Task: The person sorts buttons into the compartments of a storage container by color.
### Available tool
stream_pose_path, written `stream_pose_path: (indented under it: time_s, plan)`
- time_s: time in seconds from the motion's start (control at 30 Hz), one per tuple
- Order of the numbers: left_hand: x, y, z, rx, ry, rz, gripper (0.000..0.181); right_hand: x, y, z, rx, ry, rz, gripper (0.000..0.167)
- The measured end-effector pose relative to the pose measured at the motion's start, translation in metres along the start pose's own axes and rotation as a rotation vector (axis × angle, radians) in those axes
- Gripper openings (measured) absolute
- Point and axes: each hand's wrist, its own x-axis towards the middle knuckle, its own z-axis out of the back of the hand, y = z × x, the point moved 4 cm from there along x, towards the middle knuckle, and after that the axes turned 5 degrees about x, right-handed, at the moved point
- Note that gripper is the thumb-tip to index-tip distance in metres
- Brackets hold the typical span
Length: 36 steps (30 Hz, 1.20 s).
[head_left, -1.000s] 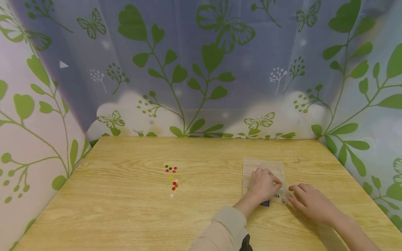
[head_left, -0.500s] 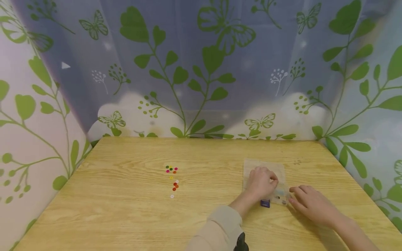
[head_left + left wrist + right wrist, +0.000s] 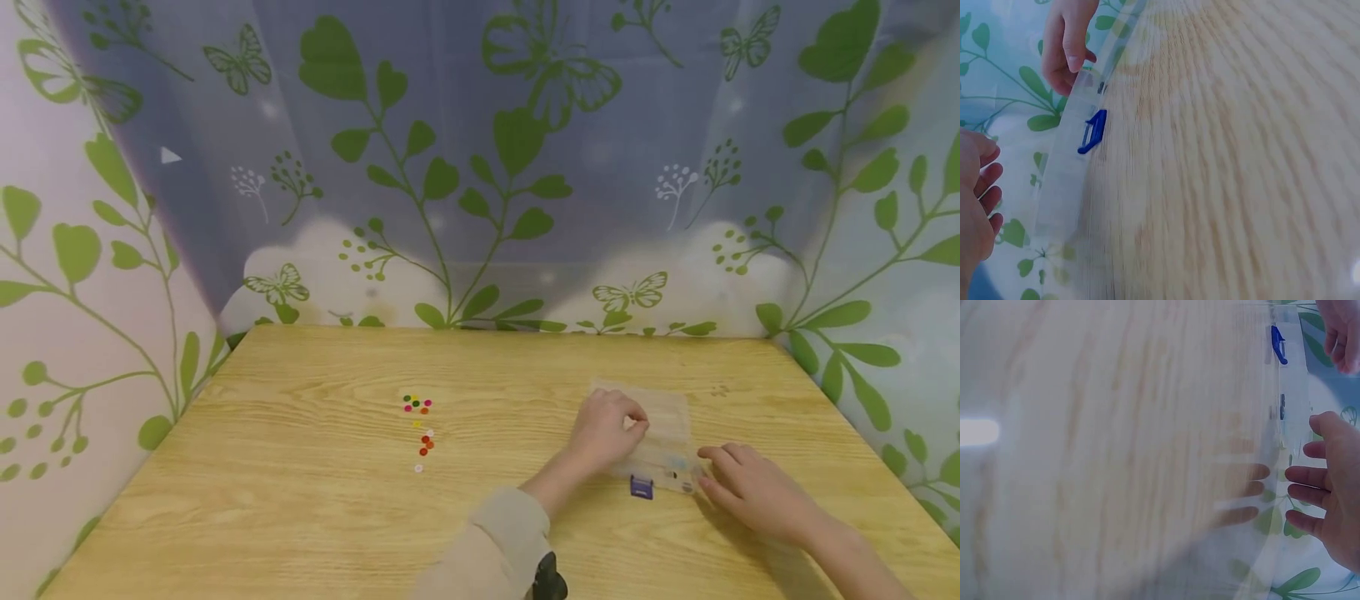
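A flat clear plastic bag (image 3: 663,417) lies on the right part of the table, with small dark and pale-blue marks near its front right corner. My left hand (image 3: 603,429) is over the bag's left side, thumb and forefinger tips together; anything between them is too small to see. My right hand (image 3: 757,492), fingers loosely extended, is beside the bag's front right corner, holding nothing. At the bag's front edge sits a small blue plastic piece (image 3: 641,487), also visible as a blue frame-like piece (image 3: 1094,132) in the left wrist view.
Small coloured discs resembling buttons lie left of centre on the wooden table (image 3: 300,500): a mixed cluster (image 3: 416,404) farther back, and red discs (image 3: 425,446) and a white disc (image 3: 418,468) nearer. A patterned curtain (image 3: 480,167) encloses the table.
My left hand has moved left across the bag, uncovering more of it and the blue piece. My right hand stays almost where it was. The head view has shifted slightly.
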Motion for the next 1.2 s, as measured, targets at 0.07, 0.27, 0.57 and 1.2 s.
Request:
stream_pose_path:
  time_s: [0.07, 0.27, 0.57, 1.2]
  plan:
    - [-0.003, 0.005, 0.004, -0.015, -0.004, 0.001, 0.012, 0.000, 0.000, 0.000, 0.012, 0.011, -0.008, 0.034]
    - [-0.009, 0.023, 0.016, -0.100, -0.021, 0.039, 0.012, 0.000, 0.000, 0.001, 0.026, 0.017, 0.001, 0.035]
    - [-0.021, 0.055, 0.037, -0.186, -0.070, 0.111, 0.011, 0.001, 0.005, 0.002, 0.024, -0.004, 0.025, 0.033]
    - [-0.060, 0.113, 0.089, -0.251, -0.172, 0.151, 0.008, 0.002, 0.002, -0.001, 0.147, 0.050, -0.092, 0.041]
